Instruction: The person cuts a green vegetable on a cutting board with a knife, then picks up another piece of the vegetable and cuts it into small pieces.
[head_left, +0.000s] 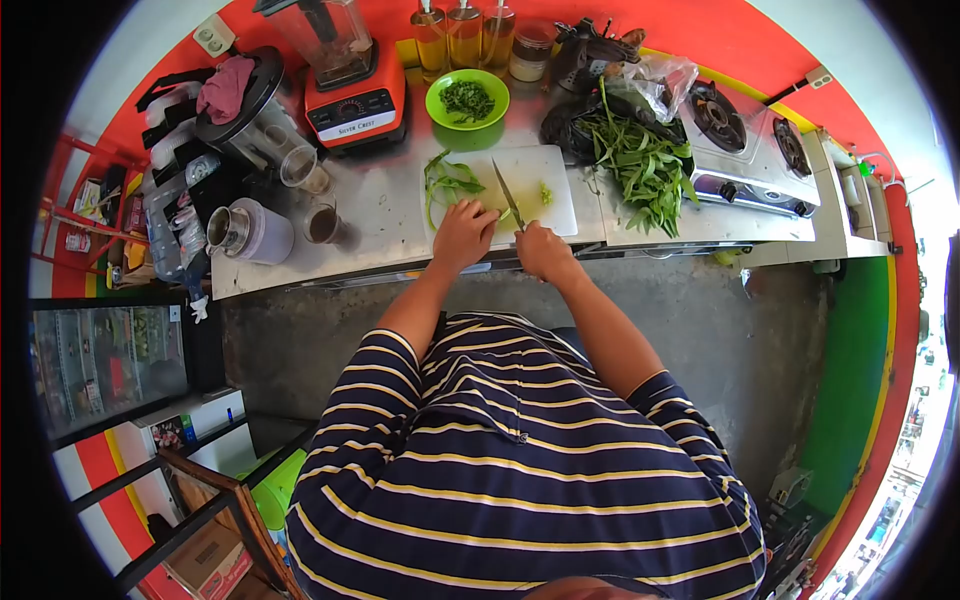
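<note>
My right hand is wrapped round the handle of a kitchen knife, its blade pointing away from me over a white cutting board. To its left, my left hand presses curled fingers on a stalk of leafy greens, whose leaves spread on the board beyond the knuckles. The stalk's end shows close to the blade; the rest is under my fingers. Small cut green bits lie right of the knife. Behind the board stands a lime-green bowl with chopped greens in it.
A heap of uncut greens spills from a black bag on the right, beside a gas stove. An orange blender stands back left. A glass of dark liquid and a metal-topped container are near the counter's front edge.
</note>
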